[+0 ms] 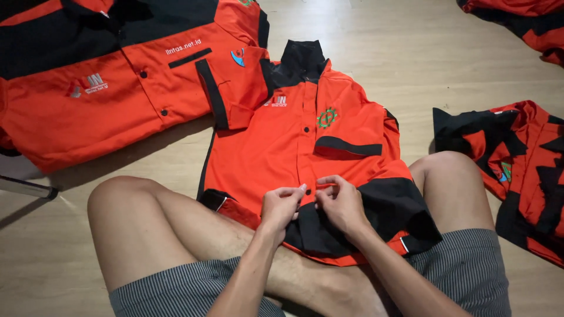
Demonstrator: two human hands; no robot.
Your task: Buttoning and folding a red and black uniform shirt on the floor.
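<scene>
At nine to eleven o'clock lies a stack of orange-and-black work shirts [106, 76], flat on the wooden floor [446, 53].

At centre, from twelve down to six o'clock, the orange shirt with black collar and hem [294, 141] lies face up, collar far from me, its lower end draped over my crossed legs [147, 223].

My left hand [281, 206] sits at six o'clock, thumb and forefinger pinched together on the front placket just below a dark button [308, 192]. My right hand [341, 202], just beside it, pinches the opposite edge of the same placket, fingers closed on cloth.

Judgement: the fabric is light, soft and limp, not slippery or fragile; it creases and slumps where unsupported. Best held at the stiffer placket edge, close beside the button.

At three o'clock lies a crumpled orange-and-black garment pile [523, 170]; another garment [523, 23] at one o'clock.
</scene>
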